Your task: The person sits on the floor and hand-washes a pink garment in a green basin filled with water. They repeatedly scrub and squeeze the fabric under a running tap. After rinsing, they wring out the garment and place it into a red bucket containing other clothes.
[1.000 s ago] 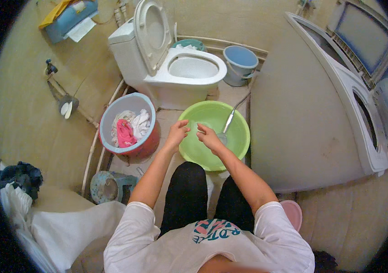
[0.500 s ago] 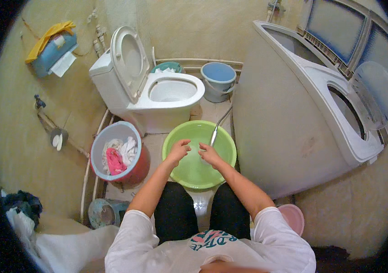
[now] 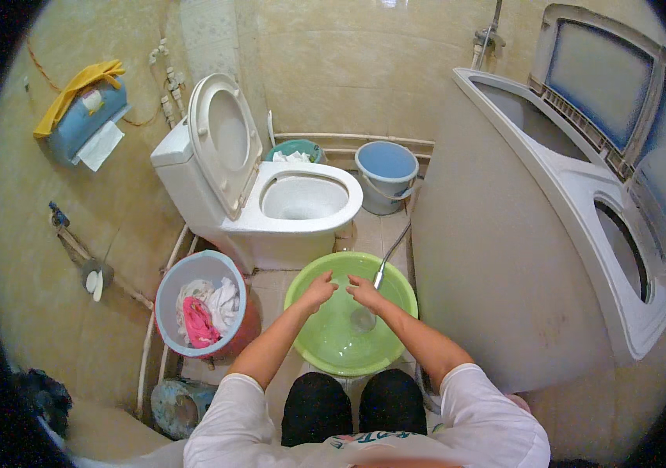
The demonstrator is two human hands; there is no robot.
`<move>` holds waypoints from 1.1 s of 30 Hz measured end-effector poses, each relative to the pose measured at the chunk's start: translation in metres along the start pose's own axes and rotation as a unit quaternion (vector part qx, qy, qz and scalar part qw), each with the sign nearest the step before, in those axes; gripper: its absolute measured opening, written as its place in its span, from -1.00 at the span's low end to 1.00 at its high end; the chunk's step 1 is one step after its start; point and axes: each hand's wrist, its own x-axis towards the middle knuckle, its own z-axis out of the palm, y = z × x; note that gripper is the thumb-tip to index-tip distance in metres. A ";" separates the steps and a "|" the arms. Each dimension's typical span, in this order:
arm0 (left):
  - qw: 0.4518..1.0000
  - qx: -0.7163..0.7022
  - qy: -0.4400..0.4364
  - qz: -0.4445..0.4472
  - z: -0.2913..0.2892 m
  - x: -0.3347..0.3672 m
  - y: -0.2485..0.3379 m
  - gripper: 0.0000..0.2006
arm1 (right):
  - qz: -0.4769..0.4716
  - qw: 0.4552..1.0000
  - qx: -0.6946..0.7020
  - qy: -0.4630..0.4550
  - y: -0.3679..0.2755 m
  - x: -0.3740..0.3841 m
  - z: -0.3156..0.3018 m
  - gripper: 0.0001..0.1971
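A wide green basin (image 3: 325, 355) sits on the floor in front of my knees. My left hand (image 3: 319, 291) hovers above its left half, fingers loosely stretched toward the right hand and holding nothing. Over the middle of the basin is my right hand (image 3: 363, 292), also open, its fingers pointing toward the left one. Just beside the right hand a shower head (image 3: 380, 278) on a metal hose leans over the far right rim. Its round end lies low in the basin, seemingly in clear water. Neither hand appears to grip it.
To the left stands a red and light-blue bucket (image 3: 167, 300) with white and pink clothes (image 3: 201, 322). Beyond the basin are a toilet (image 3: 301, 226), a grey-blue bucket (image 3: 383, 191) and a teal tub (image 3: 311, 146). A washing machine (image 3: 497, 234) with raised lids fills the right side.
The view has tilted up, so the basin and room sit lower in the picture. My hands have come slightly closer together, still above the basin.
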 end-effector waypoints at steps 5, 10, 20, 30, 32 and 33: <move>1.000 -0.003 -0.009 -0.008 0.004 0.003 0.034 -0.38 | -0.011 0.999 -0.009 0.040 0.003 0.017 -0.013 -0.40; 1.000 0.007 0.001 -0.013 -0.009 -0.010 0.053 -0.39 | -0.015 0.999 -0.037 0.023 -0.043 0.005 -0.017 -0.41; 0.998 -0.048 0.003 -0.049 -0.027 -0.079 0.133 -0.38 | 0.029 0.998 -0.025 -0.049 -0.163 -0.039 -0.052 -0.43; 0.989 -0.109 0.020 -0.101 -0.060 -0.192 0.232 -0.37 | 0.021 0.998 0.014 -0.054 -0.273 -0.102 -0.077 -0.42; 0.989 -0.097 0.048 -0.096 -0.070 -0.212 0.245 -0.37 | 0.025 0.997 0.016 -0.077 -0.304 -0.115 -0.080 -0.43; 0.989 -0.094 0.062 -0.095 -0.073 -0.221 0.247 -0.37 | 0.034 0.995 0.011 -0.094 -0.314 -0.121 -0.081 -0.43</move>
